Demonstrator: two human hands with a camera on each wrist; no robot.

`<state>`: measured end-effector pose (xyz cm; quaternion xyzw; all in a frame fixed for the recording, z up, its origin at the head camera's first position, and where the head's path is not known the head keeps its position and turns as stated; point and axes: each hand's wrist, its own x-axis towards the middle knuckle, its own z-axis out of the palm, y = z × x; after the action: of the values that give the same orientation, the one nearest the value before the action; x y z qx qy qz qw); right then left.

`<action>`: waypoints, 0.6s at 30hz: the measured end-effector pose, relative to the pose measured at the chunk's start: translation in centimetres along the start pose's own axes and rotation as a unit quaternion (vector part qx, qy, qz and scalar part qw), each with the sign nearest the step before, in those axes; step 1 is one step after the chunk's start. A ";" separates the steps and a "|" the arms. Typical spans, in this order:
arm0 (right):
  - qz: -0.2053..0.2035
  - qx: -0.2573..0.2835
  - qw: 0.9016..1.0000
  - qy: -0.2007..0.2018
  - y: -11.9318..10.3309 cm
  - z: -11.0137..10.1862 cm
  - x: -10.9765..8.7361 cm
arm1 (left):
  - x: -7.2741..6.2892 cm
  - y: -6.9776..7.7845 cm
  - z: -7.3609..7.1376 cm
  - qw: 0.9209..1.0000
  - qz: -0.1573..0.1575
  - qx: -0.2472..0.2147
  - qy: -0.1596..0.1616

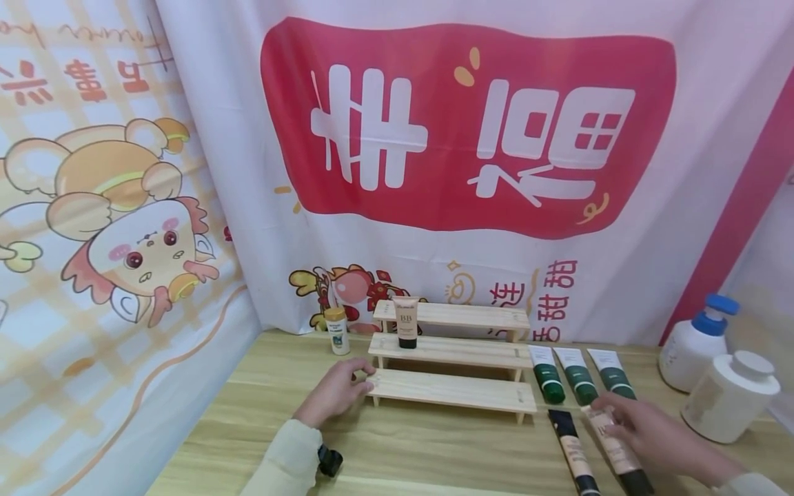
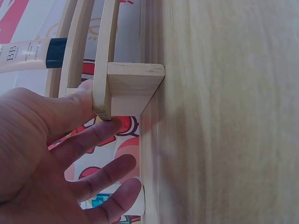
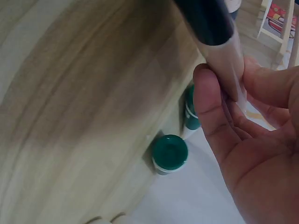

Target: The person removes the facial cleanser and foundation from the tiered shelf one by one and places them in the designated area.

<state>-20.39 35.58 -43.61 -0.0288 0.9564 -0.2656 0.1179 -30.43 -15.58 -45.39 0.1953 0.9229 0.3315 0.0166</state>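
Note:
A three-tier wooden display rack (image 1: 446,390) stands on the table. With thumb and index finger, my left hand (image 1: 338,391) pinches the left end of its lowest board (image 2: 103,70); the other fingers spread below. On the middle step a BB cream tube (image 1: 406,321) stands upright on its black cap. My right hand (image 1: 651,430) grips another beige tube with a black cap (image 1: 620,451), thumb on one side and fingers on the other. In the right wrist view that tube (image 3: 224,65) is tilted, cap away from the palm. Beside it lies a similar black-and-beige tube (image 1: 574,451).
Several white-and-green tubes (image 1: 577,375) lie in a row right of the rack. A white pump bottle with a blue top (image 1: 695,351) and a white jar (image 1: 730,399) stand far right. A small yellow-capped bottle (image 1: 337,332) stands left of the rack. Printed curtain (image 1: 236,207) hangs behind.

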 end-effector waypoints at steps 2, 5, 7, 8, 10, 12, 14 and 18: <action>0.007 0.001 1.000 0.002 0.2 0.2 0.2 | 0.0 -0.1 0.0 1.000 0.001 0.002 -0.001; 0.015 0.004 1.000 0.004 0.5 0.5 0.4 | -0.1 -0.1 0.0 1.000 0.001 0.003 -0.001; 0.015 0.004 1.000 0.007 0.7 0.7 0.6 | -0.1 -0.1 0.0 1.000 0.001 0.005 -0.001; 0.015 0.004 1.000 0.008 0.7 0.7 0.6 | -0.2 0.0 -0.1 1.000 0.000 0.005 0.000; 0.022 0.013 1.000 0.008 0.9 0.8 0.8 | -0.2 0.1 -0.1 1.000 -0.003 0.005 0.000; 0.031 0.027 0.999 0.005 1.0 0.9 0.9 | -0.2 0.2 -0.1 1.000 -0.009 0.004 0.001; 0.046 0.041 0.998 0.000 1.1 1.0 0.9 | -0.2 0.4 -0.2 1.000 -0.014 0.002 0.000; 0.041 0.021 0.999 -0.003 1.5 1.0 1.0 | -0.3 0.6 -0.2 1.000 -0.018 -0.001 -0.004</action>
<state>-21.15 36.20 -45.42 0.0119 0.9506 -0.2804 0.1323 -30.03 -15.40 -44.89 0.1798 0.9258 0.3316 0.0264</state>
